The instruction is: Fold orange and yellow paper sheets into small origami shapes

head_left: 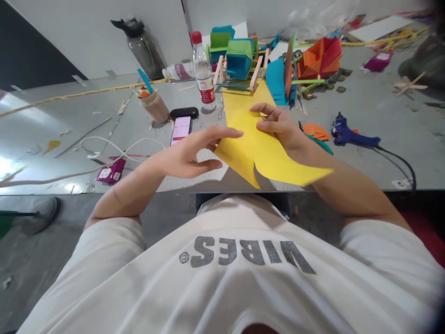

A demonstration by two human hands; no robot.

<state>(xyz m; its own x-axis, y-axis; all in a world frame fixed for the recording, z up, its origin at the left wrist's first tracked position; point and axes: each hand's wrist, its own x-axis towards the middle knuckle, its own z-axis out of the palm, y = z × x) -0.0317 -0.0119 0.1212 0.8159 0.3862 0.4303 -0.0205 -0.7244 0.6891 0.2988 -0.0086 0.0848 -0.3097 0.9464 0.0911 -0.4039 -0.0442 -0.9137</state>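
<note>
Fingers (222,134) of two hands press one yellow sheet (264,153) (creased) — flat.

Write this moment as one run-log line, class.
left hand: fingertips on yellow paper | right hand: pressing its top | paper: on table edge | blue glue gun: right
</note>
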